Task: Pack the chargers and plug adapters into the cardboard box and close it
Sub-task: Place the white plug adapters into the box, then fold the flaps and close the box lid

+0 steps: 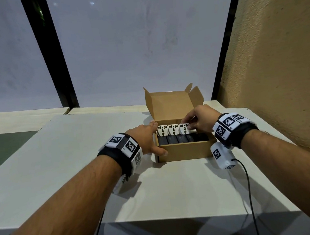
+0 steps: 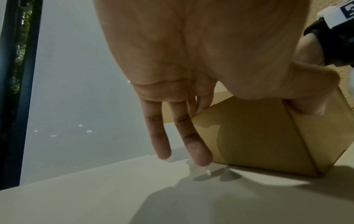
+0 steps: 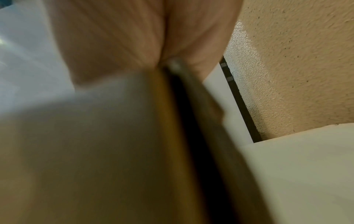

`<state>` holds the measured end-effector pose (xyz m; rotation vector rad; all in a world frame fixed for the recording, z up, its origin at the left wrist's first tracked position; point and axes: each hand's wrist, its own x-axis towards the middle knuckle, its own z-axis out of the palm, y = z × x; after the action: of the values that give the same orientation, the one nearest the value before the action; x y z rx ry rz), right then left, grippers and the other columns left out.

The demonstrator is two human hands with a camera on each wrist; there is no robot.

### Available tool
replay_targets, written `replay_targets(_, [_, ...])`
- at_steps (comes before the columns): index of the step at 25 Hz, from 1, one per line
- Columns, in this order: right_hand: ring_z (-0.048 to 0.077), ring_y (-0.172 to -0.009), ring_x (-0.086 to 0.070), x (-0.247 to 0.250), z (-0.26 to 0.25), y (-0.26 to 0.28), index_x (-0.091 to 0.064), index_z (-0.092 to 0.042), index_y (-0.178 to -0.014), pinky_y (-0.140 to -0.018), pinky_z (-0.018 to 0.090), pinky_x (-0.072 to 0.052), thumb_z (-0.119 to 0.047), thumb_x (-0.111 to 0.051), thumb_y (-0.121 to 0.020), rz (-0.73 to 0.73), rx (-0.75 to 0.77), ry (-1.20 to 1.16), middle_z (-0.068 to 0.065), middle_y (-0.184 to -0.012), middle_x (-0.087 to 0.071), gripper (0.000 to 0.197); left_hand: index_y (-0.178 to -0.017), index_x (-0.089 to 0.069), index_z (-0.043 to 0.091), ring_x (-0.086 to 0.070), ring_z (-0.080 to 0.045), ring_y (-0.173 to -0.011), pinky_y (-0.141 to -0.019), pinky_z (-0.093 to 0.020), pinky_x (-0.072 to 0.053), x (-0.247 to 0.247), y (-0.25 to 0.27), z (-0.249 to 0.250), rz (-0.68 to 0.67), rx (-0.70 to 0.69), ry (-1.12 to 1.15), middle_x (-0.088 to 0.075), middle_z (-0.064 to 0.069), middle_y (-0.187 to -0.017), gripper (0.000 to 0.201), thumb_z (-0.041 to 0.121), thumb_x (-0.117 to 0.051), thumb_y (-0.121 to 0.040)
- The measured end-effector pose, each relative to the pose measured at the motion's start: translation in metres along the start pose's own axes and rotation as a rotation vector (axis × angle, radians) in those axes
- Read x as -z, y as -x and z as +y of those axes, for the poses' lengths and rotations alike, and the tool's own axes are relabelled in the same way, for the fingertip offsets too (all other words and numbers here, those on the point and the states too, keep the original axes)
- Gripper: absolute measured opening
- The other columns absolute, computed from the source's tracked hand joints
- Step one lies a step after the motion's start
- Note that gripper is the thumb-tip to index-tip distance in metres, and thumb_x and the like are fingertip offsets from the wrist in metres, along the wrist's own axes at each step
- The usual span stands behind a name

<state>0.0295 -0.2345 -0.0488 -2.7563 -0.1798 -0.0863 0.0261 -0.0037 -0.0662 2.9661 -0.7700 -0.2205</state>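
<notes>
Table point(image 1: 70, 162) carries everything under inspection, pale and flat, with the cardboard box point(image 1: 185, 153) standing toward its far right side, close to the textured wall point(image 1: 277, 69). You keep the box's lid point(image 1: 170, 104) upright at the back, which leaves the whole opening free for loading.

Your left hand point(image 1: 148, 138) lies along the box's left wall, fingers straight and spread, thumb pressed to the front corner; the left wrist view confirms the straight fingers against the cardboard. I judge this a brace, so the light box does not slide while the other hand works.

Inside, a row of black chargers point(image 1: 182, 139) fills the near half, set side by side and level. Behind them three white plug adapters point(image 1: 173, 129) stand upright along the back wall, sockets toward you, touching one another. This close ranking appears meant to save room.

Your right hand point(image 1: 200, 121) pinches the rightmost adapter point(image 1: 184, 129) with curled fingers, seating it at the end of the white row. The right wrist view is too blurred to add detail. The lid is not yet closed.
</notes>
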Motion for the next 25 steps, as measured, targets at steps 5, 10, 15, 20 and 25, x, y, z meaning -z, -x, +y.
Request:
replay_targets(5, [0.008, -0.085, -0.063, -0.003, 0.0, -0.004, -0.073, -0.017, -0.107, -0.087, 0.021, -0.049, -0.01, -0.074, -0.08, -0.011, 0.002, 0.018, 0.0, -0.104, -0.074, 0.027, -0.153, -0.016, 0.019, -0.044, -0.024, -0.132, -0.102, -0.04, -0.043, 0.0, 0.0, -0.001, 0.0, -0.008, 0.016, -0.022, 0.003, -0.16, 0.109, 0.066, -0.069, -0.07])
replay_targets(10, [0.014, -0.099, -0.065, -0.008, 0.001, -0.003, -0.07, -0.017, -0.113, -0.084, 0.019, -0.044, -0.009, -0.068, -0.086, -0.003, 0.002, 0.054, 0.003, -0.112, -0.071, 0.028, -0.154, -0.015, 0.021, -0.042, -0.024, -0.134, -0.104, -0.041, -0.043, -0.001, -0.001, -0.001, -0.005, 0.0, 0.03, -0.022, 0.004, -0.16, 0.109, 0.066, -0.069, -0.07])
replay_targets(15, [0.018, -0.108, -0.063, -0.007, 0.002, 0.005, -0.066, -0.021, -0.12, -0.091, 0.024, -0.045, -0.019, -0.067, -0.087, -0.006, 0.017, 0.073, 0.002, -0.119, -0.069, 0.033, -0.154, -0.014, 0.022, -0.042, -0.024, -0.134, -0.105, -0.041, -0.041, -0.001, 0.002, 0.0, 0.007, -0.002, 0.067, -0.024, 0.003, -0.159, 0.108, 0.062, -0.071, -0.071])
replay_targets(20, [0.019, -0.109, -0.062, 0.011, 0.009, 0.012, -0.07, -0.021, -0.113, -0.096, 0.03, -0.048, -0.014, -0.058, -0.092, 0.16, 0.031, 0.075, 0.0, -0.116, -0.069, 0.025, -0.154, -0.006, 0.023, -0.044, -0.026, -0.133, -0.109, -0.039, -0.038, -0.005, 0.002, -0.005, -0.014, -0.005, 0.233, -0.035, -0.001, -0.155, 0.112, 0.057, -0.074, -0.072])
replay_targets(25, [0.022, -0.106, -0.061, 0.03, 0.021, 0.007, -0.062, -0.019, -0.119, -0.094, 0.038, -0.05, -0.014, -0.054, -0.091, 0.331, -0.139, 0.04, 0.005, -0.119, -0.066, 0.03, -0.144, -0.042, 0.029, -0.054, -0.022, -0.124, -0.108, -0.041, -0.038, 0.016, 0.006, -0.022, 0.079, 0.006, 0.347, -0.054, -0.001, -0.141, 0.088, 0.079, -0.046, -0.071])
